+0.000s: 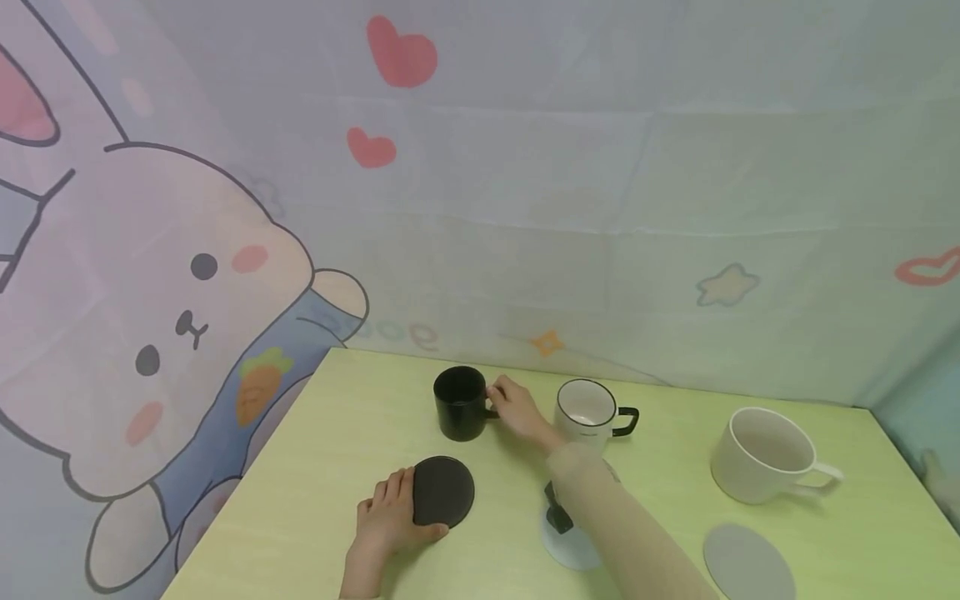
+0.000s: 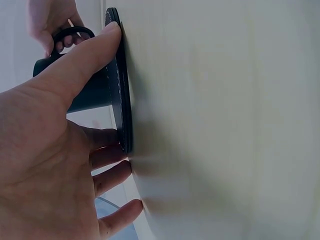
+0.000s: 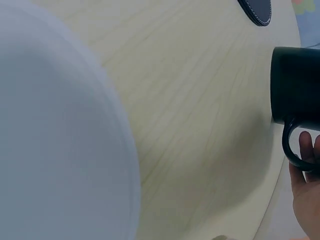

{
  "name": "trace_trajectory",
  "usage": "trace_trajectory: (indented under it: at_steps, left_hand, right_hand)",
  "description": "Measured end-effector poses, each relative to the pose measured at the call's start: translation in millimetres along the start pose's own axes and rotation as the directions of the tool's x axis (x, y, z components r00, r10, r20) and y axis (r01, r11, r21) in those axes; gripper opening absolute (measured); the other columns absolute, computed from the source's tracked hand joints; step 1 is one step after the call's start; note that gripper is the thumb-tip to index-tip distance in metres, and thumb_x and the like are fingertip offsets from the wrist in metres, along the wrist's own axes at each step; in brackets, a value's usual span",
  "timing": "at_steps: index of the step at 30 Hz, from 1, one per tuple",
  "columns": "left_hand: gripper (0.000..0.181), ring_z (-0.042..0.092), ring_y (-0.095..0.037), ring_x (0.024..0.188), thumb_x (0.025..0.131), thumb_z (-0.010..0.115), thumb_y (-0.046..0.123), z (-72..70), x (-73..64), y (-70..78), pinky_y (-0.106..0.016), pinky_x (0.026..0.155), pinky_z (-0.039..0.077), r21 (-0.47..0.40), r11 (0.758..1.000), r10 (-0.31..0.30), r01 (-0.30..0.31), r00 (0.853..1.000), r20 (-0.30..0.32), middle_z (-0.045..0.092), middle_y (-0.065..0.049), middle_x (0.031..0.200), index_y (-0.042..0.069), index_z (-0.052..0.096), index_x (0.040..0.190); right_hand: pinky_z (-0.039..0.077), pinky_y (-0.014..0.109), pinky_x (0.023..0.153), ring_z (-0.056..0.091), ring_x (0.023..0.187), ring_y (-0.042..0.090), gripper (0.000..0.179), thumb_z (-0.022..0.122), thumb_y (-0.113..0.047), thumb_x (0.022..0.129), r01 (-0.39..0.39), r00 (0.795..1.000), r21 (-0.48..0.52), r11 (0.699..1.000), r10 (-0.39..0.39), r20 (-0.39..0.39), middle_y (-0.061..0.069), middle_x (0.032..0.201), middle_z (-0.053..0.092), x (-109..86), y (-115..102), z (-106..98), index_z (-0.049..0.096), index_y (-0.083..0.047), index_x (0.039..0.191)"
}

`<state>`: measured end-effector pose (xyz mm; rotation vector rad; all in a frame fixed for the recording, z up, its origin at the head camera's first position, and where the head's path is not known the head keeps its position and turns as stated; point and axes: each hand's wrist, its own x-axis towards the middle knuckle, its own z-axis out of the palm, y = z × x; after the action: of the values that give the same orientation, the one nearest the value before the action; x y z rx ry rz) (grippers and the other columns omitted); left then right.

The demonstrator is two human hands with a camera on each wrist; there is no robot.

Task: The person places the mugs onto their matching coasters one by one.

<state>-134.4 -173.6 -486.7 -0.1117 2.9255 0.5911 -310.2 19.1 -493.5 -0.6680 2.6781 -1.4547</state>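
Observation:
On the pale table, my left hand [image 1: 390,517] grips the edges of a round black coaster [image 1: 444,492], thumb on one side and fingers on the other. White stitching runs along the coaster's rim [image 2: 119,85] in the left wrist view. My right hand [image 1: 519,408] holds the handle of a black mug [image 1: 461,412], which stands upright behind the coaster. The black mug [image 3: 297,85] and its handle, with fingers through or behind it, show at the right edge of the right wrist view.
A white mug with a black rim [image 1: 587,406] stands beside my right forearm. Farther right is a wide white cup [image 1: 738,467], with a grey coaster [image 1: 748,562] before it. My forearm partly covers a pale coaster [image 1: 570,552]. A patterned cloth backdrop [image 1: 525,250] hangs behind.

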Motion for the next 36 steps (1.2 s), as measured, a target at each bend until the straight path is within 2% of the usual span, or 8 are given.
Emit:
trace_trajectory:
  at_steps: [7,11,17,21,27,30,36]
  left_hand:
    - [0.102,0.036,-0.043,0.131,0.070,0.079,0.050,-0.9,-0.3,-0.4,-0.066,0.097,0.033,0.001,1.000,0.000,0.000,1.000,0.001,0.037,-0.024,0.147,-0.004,0.033,0.144]
    - [0.103,0.036,-0.042,0.131,0.070,0.079,0.051,1.4,1.0,-3.5,-0.065,0.097,0.034,0.007,1.000,-0.005,0.005,1.000,-0.001,0.037,-0.023,0.147,-0.003,0.033,0.144]
    - [0.104,0.036,-0.041,0.131,0.069,0.079,0.053,4.1,3.8,-6.4,-0.065,0.097,0.034,0.008,1.000,-0.012,0.012,1.000,-0.003,0.037,-0.022,0.147,-0.003,0.033,0.144]
    - [0.104,0.036,-0.042,0.132,0.069,0.079,0.053,3.1,4.6,-6.4,-0.066,0.098,0.033,0.006,1.000,-0.014,0.014,1.000,-0.001,0.037,-0.023,0.147,-0.003,0.033,0.144]
    - [0.104,0.036,-0.042,0.133,0.069,0.079,0.052,2.4,4.2,-6.0,-0.065,0.098,0.034,0.014,1.000,-0.017,0.017,1.000,0.001,0.037,-0.022,0.148,-0.003,0.033,0.144]
    - [0.104,0.038,-0.042,0.130,0.068,0.081,0.051,3.1,5.1,-5.8,-0.066,0.096,0.034,0.006,1.000,0.006,-0.006,1.000,-0.021,0.039,-0.024,0.146,-0.004,0.035,0.143]
    - [0.105,0.036,-0.042,0.132,0.069,0.079,0.053,9.3,6.0,-4.4,-0.066,0.098,0.033,-0.014,1.000,0.020,-0.021,0.999,-0.033,0.038,-0.023,0.146,-0.004,0.033,0.144]
  right_hand:
    - [0.052,0.031,0.074,0.065,0.088,0.028,0.019,0.045,-0.016,0.101,-0.017,1.000,0.046,0.999,0.017,0.002,0.017,0.096,0.066,-3.1,0.2,3.6,0.057,-0.002,0.098]
    - [0.052,0.030,0.072,0.064,0.082,0.025,0.019,0.046,-0.017,0.101,-0.035,0.999,0.095,0.995,0.036,-0.008,0.020,0.094,0.066,-5.1,-2.1,6.5,0.057,-0.002,0.096]
    - [0.044,0.024,0.064,0.054,0.072,0.014,0.021,0.045,-0.019,0.101,-0.045,0.999,0.111,0.993,0.047,-0.010,0.020,0.086,0.061,-4.5,-4.0,9.6,0.056,-0.002,0.093]
    - [0.041,0.024,0.062,0.048,0.068,0.014,0.023,0.044,-0.020,0.102,-0.057,0.998,0.117,0.991,0.060,-0.025,0.015,0.080,0.057,-6.2,-7.9,11.0,0.054,-0.003,0.090]
    - [0.040,0.025,0.066,0.048,0.074,0.015,0.024,0.041,-0.021,0.102,-0.094,0.994,0.188,0.978,0.103,-0.040,0.018,0.089,0.055,-12.5,-8.2,16.5,0.052,-0.001,0.092]
    - [0.041,0.025,0.069,0.049,0.078,0.017,0.024,0.041,-0.021,0.102,-0.107,0.991,0.216,0.970,0.122,-0.054,0.019,0.094,0.056,-15.2,-6.5,18.3,0.052,-0.001,0.094]
    - [0.040,0.025,0.070,0.049,0.079,0.019,0.025,0.040,-0.022,0.102,-0.114,0.986,0.220,0.969,0.136,-0.091,0.019,0.091,0.054,-22.1,-4.4,15.2,0.051,-0.001,0.095]
